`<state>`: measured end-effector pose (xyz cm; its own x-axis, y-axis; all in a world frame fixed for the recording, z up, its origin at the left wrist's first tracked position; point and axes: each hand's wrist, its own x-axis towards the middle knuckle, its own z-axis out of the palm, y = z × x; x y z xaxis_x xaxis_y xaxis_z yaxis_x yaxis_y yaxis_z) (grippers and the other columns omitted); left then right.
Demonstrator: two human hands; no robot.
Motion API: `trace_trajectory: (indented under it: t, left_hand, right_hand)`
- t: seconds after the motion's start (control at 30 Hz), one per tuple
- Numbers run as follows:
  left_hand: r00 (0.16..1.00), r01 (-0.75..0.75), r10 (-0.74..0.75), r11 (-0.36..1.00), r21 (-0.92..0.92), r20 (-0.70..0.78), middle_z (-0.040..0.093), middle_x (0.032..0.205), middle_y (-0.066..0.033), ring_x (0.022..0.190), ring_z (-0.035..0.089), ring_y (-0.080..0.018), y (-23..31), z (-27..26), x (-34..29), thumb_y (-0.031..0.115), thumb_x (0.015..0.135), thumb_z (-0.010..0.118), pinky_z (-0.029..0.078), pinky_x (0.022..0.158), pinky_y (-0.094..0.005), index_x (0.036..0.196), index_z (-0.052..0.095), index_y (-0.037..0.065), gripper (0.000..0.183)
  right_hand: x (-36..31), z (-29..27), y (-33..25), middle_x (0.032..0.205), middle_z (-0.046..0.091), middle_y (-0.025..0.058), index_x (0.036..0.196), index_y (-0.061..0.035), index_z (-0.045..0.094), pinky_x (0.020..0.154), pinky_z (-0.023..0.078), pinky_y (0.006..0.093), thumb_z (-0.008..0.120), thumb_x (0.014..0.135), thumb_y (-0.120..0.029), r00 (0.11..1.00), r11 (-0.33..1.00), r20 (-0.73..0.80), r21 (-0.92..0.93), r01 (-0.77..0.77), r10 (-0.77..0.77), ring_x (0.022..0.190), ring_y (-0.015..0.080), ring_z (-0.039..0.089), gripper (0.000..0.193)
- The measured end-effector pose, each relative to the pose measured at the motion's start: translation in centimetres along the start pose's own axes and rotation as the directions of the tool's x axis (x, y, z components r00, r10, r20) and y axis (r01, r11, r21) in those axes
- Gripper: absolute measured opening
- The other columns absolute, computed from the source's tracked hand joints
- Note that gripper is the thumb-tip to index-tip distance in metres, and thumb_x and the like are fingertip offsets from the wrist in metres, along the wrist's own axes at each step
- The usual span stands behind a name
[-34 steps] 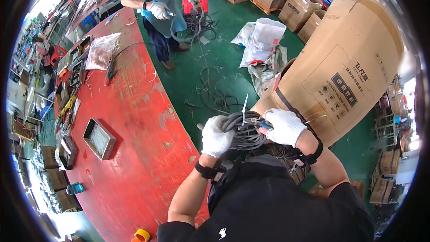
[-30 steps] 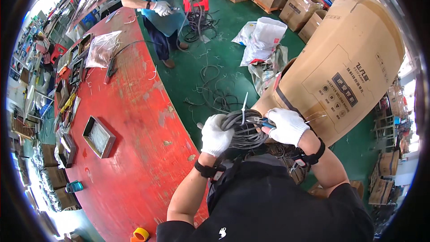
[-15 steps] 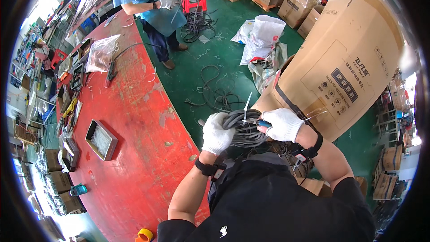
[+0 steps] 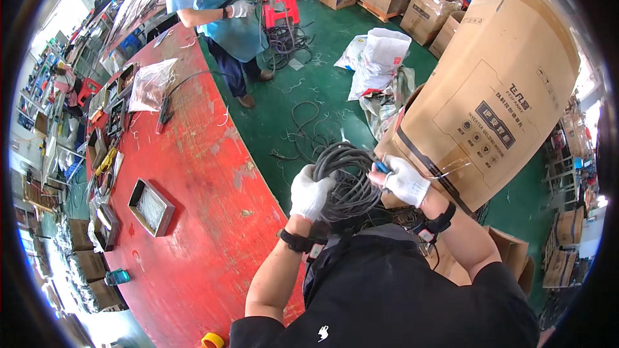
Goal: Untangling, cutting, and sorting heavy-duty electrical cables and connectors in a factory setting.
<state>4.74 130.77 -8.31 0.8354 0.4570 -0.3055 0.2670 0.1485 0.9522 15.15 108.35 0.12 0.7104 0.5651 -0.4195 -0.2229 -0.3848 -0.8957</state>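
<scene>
A thick coil of dark grey cable [image 4: 351, 183] hangs in front of my body. My left hand [image 4: 311, 193], in a white glove, grips the coil's left side with the fingers wrapped round it. On the right, my gloved right hand [image 4: 405, 182] is closed on blue-handled pliers [image 4: 382, 167], beside the coil's right edge. Their jaws are hard to make out. A small white strip [image 4: 343, 136] shows just above the coil.
To my left stands a red worktable [image 4: 206, 232] with an open tray [image 4: 151, 207] and tools. A large cardboard box [image 4: 483, 103] leans at right. Loose cable [image 4: 304, 119] and white sacks [image 4: 380, 58] lie on the floor. A co-worker [image 4: 216, 19] handles cable beyond the table.
The white tie that stood up from the coil no longer sticks out in the same way. My right hand with the pliers has drawn slightly away, and the coil has turned its rings more toward me.
</scene>
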Motion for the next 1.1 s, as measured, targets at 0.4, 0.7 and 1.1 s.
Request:
trace_trajectory:
  t: [0.4, 0.7, 1.1]
  left_hand:
    - [0.946, 0.185, -0.065, 0.912, -0.365, 0.318, 0.073, 0.101, -0.0070, 0.080, 0.068, -0.0136, 3.7, -1.1, -1.3, 0.006, 0.086, 0.077, 0.057, 0.075, -0.0278, 0.122, 0.065, -0.005, 0.040]
    - [0.943, 0.270, -0.063, 0.716, -0.644, 0.326, 0.072, 0.110, -0.0081, 0.096, 0.069, -0.0170, 3.9, -2.4, -1.9, 0.000, 0.092, 0.062, 0.057, 0.089, -0.0313, 0.130, 0.063, -0.005, 0.039]
    - [0.918, -0.375, 0.044, 0.422, -0.825, -0.395, 0.072, 0.091, -0.0122, 0.092, 0.071, -0.0304, -1.4, -15.7, -5.3, 0.024, 0.100, 0.064, 0.048, 0.110, -0.0591, 0.104, 0.068, 0.003, 0.022]
  right_hand:
    - [0.1, 2.9, -0.8, 0.097, 0.068, 0.0039, 0.110, -0.0050, 0.067, 0.081, 0.051, 0.0308, 0.072, 0.100, -0.028, 0.990, 0.964, 0.144, -0.263, 0.048, -0.010, 0.088, 0.0119, 0.062, 0.025]
    - [0.2, 3.7, -1.3, 0.095, 0.066, 0.0002, 0.108, -0.0081, 0.066, 0.079, 0.051, 0.0301, 0.071, 0.102, -0.021, 0.983, 0.981, 0.148, -0.145, 0.127, -0.105, 0.086, 0.0113, 0.063, 0.016]
    - [1.4, -0.2, 1.4, 0.104, 0.069, 0.0062, 0.114, -0.0077, 0.062, 0.078, 0.051, 0.0294, 0.067, 0.103, -0.018, 0.991, 0.942, -0.018, 0.309, 0.128, -0.129, 0.086, 0.0140, 0.064, 0.016]
